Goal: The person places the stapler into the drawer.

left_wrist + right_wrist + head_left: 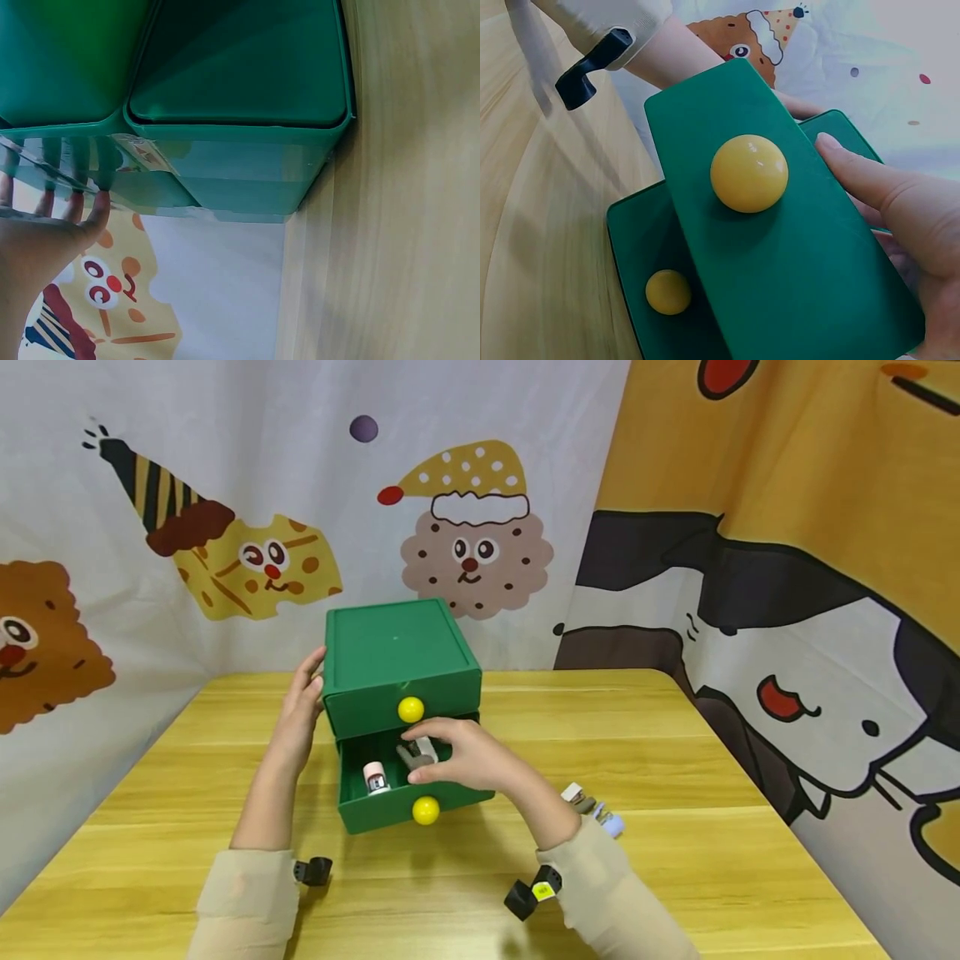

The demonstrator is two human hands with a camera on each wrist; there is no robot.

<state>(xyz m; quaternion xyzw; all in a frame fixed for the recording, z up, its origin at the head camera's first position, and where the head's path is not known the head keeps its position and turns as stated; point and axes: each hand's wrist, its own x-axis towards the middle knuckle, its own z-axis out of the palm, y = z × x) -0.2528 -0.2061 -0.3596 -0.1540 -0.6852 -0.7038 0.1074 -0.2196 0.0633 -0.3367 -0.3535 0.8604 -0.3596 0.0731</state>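
Note:
A green drawer cabinet (397, 647) stands on the table with one drawer (375, 817) pulled out by its yellow knob side. My left hand (298, 714) rests against the cabinet's left side, fingers extended along it in the left wrist view. My right hand (465, 756) reaches over the pulled-out drawer, thumb and fingers spread apart. Between them, inside the drawer, shows a small grey-and-white clip-like thing (415, 755). Left of it in the drawer is a small cylinder with a pale pink top (375, 777). The right wrist view shows my thumb (847, 159) at the drawer's upper edge.
Right of the cabinet, partly behind my right forearm, lie a grey-and-white small thing (577, 797) and a light blue one (609, 820). The right wrist view shows a lower drawer's knob (668, 292) under the pulled-out drawer. A printed curtain (285, 427) hangs behind the table.

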